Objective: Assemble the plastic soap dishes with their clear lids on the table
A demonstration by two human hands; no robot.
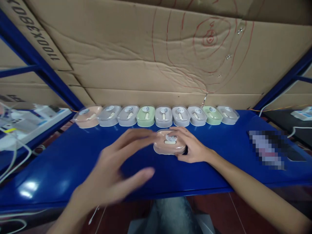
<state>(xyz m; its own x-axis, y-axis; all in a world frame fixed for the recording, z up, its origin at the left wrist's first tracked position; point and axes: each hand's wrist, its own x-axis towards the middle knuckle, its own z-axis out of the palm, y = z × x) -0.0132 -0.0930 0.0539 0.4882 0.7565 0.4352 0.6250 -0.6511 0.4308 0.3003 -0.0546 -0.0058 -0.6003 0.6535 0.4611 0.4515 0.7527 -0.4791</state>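
A pink oval container with a clear lid point(165, 148) is in front of me on the blue table; it has a white latch and a round sticker on top. My right hand point(192, 144) grips it from the right side, fingers over the lid and thumb at the near edge. My left hand point(122, 162) is slightly blurred to the left, fingers and thumb spread, with its fingertips close to the container's left end; whether they touch it I cannot tell. Nothing is in the left hand.
Along the back of the blue table point(85, 169) runs a row of similar lidded containers, among them a pink one point(88, 118) and a green one point(145, 118). A pixelated item point(266, 149) lies at the right. Cardboard point(122, 42) stands behind; white boxes point(36, 126) and cables are left.
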